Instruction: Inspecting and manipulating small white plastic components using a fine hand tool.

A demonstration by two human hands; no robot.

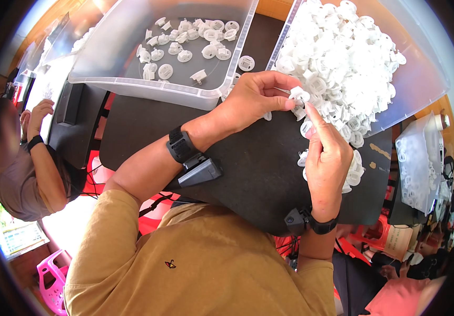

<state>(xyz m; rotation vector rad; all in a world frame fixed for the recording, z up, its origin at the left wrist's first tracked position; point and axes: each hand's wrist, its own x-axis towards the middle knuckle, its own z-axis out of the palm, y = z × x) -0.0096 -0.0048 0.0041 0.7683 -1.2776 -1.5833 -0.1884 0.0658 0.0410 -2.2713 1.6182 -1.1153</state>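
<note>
Step in hand: both hands are working on one small white plastic fitting point(299, 95), held up at the near edge of the heap of white plastic fittings point(343, 63) in the right-hand clear bin point(422, 79).
Left hand: the left hand point(253, 100) is reaching across from the left, its grip closing on the fitting between thumb and fingertips point(289, 104); the fingers are curling almost fully shut, leaving only the part's width between them.
Right hand: the right hand point(328, 158) is rising from below with the index finger stretched up toward the same fitting and seeming to touch its underside; the other fingers are folding loosely, and whether they are cupping further pieces I cannot tell, since the back of the hand is hiding the palm.
Doing it well: judging from the pinch, the left hand is serving best as the steady holder, gripping the rim so the middle stays free, while the right fingertip is doing the fine pressing or turning; keeping the part lifted off the heap is stopping neighbouring pieces from snagging.
Loose pieces: several white fittings point(354, 171) are lying on the black surface point(248, 163) just beside the right hand.
Left bin: the second clear bin point(111, 58) is holding a thin scatter of similar white parts point(185, 39), well apart from the hands.
Wrists: black bands with small devices point(193, 158) are sitting on both forearms.
Nearby: another person point(27, 168) is sitting at the left edge.
</note>
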